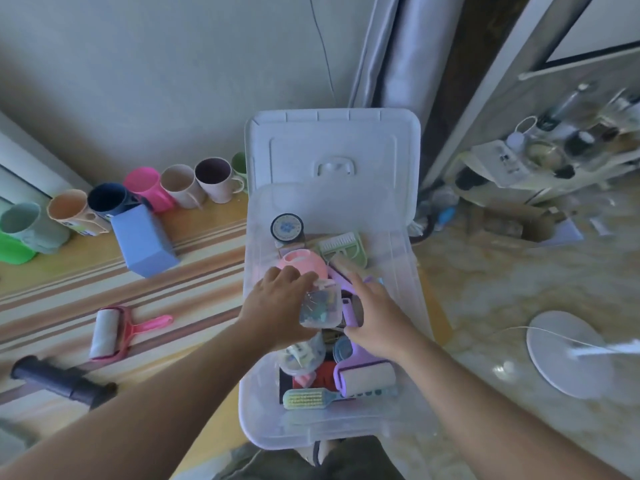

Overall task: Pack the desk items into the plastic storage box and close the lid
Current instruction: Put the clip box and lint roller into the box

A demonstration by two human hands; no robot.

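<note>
A clear plastic storage box (420,344) stands open at the desk's right end, its lid (332,147) tipped up against the wall. Inside lie a pink round case (303,263), a green comb-like piece (343,249), a purple lint roller (367,375), a yellow-bristled brush (308,398) and a dark round tin (287,227). My left hand (273,303) grips a small clear container of coloured pins (320,306) above the box's middle. My right hand (375,317) reaches in beside it, fingers spread over purple items; what it touches is hidden.
On the striped desk lie a pink lint roller (114,332), a black handle (59,379), a blue box (143,240) and a row of several coloured cups (145,190) along the wall. A white fan base (568,353) stands on the floor at right.
</note>
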